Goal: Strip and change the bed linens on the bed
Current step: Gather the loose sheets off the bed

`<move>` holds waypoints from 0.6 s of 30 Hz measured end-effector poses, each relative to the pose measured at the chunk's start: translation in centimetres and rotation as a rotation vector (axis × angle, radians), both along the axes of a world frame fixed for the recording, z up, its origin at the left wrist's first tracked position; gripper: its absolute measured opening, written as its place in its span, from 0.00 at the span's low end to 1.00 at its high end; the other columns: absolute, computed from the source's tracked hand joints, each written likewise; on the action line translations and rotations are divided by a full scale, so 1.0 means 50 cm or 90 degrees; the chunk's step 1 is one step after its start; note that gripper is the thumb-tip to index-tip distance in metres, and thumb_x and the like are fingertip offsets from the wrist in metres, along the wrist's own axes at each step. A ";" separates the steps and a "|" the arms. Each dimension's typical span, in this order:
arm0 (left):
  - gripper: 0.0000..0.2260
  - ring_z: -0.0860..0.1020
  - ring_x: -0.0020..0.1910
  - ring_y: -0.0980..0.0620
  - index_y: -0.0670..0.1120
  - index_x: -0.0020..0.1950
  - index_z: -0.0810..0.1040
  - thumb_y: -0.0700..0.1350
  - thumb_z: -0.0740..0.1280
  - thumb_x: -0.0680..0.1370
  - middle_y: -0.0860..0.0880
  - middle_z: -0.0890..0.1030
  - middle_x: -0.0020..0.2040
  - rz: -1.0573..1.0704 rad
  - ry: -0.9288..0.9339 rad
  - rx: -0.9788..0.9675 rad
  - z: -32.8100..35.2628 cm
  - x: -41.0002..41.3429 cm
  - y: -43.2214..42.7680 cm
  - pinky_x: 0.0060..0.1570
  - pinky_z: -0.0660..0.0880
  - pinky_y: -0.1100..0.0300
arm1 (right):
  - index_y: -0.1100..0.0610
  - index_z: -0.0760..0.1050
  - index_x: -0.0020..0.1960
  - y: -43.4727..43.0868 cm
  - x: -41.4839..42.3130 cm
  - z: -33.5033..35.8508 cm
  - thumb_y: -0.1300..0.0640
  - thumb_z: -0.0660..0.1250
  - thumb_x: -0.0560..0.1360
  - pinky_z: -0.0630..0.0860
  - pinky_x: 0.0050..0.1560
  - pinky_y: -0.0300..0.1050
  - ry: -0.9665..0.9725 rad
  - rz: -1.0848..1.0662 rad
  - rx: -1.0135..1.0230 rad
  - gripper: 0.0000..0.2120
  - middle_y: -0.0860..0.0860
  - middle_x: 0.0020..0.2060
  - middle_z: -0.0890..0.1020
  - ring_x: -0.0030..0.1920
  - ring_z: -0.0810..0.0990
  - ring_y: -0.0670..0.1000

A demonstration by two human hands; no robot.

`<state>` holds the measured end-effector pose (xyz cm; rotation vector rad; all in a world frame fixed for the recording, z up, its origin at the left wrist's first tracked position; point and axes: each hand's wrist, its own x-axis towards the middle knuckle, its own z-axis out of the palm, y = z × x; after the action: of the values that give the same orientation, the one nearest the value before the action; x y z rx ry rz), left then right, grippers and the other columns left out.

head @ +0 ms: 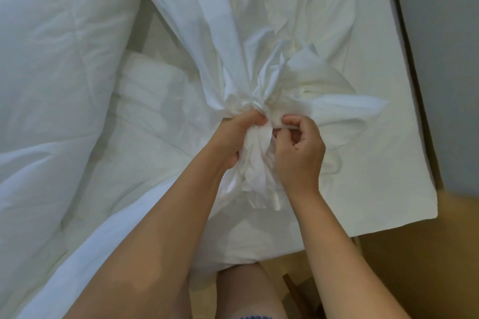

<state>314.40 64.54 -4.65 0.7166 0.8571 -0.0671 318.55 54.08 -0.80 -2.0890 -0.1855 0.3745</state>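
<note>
A white sheet [207, 21] lies bunched across the bed and is gathered into a tight wad in front of me. My left hand [233, 134] grips the gathered wad from the left, fingers curled round the cloth. My right hand [300, 147] pinches folds of the same bunch from the right, thumb and fingers closed on the fabric. Loose ends of the sheet hang below both hands. A puffy white duvet [51, 85] fills the left side of the bed. The bare mattress [375, 163] shows at the right.
A white pillow [150, 80] lies between the duvet and the sheet. The mattress corner [430, 212] ends at the right, with wooden floor [427, 267] beyond and a grey wall [445, 33] at far right. My knee [246, 290] is at the bed's edge.
</note>
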 end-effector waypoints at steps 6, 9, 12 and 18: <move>0.04 0.83 0.37 0.49 0.45 0.41 0.81 0.40 0.68 0.69 0.47 0.83 0.36 0.001 -0.002 0.011 -0.006 -0.006 0.004 0.38 0.77 0.57 | 0.57 0.78 0.51 -0.019 0.033 -0.019 0.58 0.67 0.72 0.62 0.49 0.32 0.017 0.144 -0.190 0.08 0.47 0.49 0.74 0.54 0.70 0.49; 0.10 0.82 0.42 0.47 0.43 0.46 0.81 0.43 0.67 0.67 0.44 0.83 0.41 -0.048 -0.027 -0.021 -0.003 -0.016 0.016 0.43 0.79 0.54 | 0.56 0.79 0.53 -0.016 0.058 -0.003 0.52 0.70 0.71 0.68 0.52 0.39 0.102 0.211 -0.176 0.13 0.47 0.48 0.76 0.53 0.73 0.49; 0.19 0.80 0.50 0.43 0.39 0.55 0.78 0.44 0.69 0.65 0.40 0.80 0.50 -0.098 -0.053 -0.045 0.004 -0.022 0.026 0.54 0.75 0.47 | 0.59 0.79 0.44 -0.004 0.084 0.011 0.47 0.69 0.71 0.70 0.36 0.39 0.161 0.260 -0.154 0.14 0.46 0.33 0.75 0.34 0.74 0.45; 0.20 0.79 0.46 0.45 0.40 0.53 0.77 0.45 0.70 0.63 0.42 0.80 0.46 -0.074 -0.061 -0.084 0.007 -0.027 0.023 0.51 0.75 0.50 | 0.60 0.66 0.32 0.031 0.109 0.018 0.58 0.62 0.75 0.63 0.31 0.43 0.194 0.315 -0.262 0.14 0.52 0.27 0.66 0.29 0.66 0.50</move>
<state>313.05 65.67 -4.29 0.6401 0.7132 -0.1898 324.02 55.61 0.10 -2.3364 -0.4789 1.0989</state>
